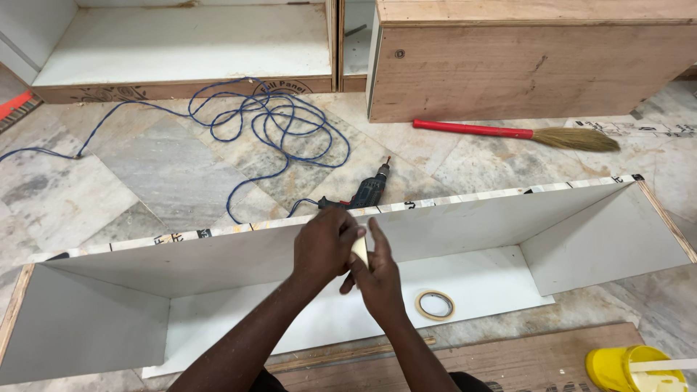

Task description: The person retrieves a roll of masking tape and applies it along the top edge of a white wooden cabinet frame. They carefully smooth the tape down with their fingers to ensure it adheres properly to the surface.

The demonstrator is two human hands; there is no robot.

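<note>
My left hand (324, 247) and my right hand (375, 279) meet at the top edge of a long white open box (218, 265) that lies on its side on the floor. Between the fingers of both hands is a small pale piece (359, 249), like tape or edge strip; its exact kind is unclear. The box's upper edge (472, 197) carries a pale strip with dark marks. Inside the box, on its white bottom panel, lies a roll of tape (435, 305), just right of my right hand.
A power drill (367, 192) with a tangled blue cord (279, 127) lies on the marble floor beyond the box. A red-handled broom (508, 133) rests by a plywood cabinet (530, 69). A yellow tub (635, 369) with a stick stands at bottom right on a brown board (508, 359).
</note>
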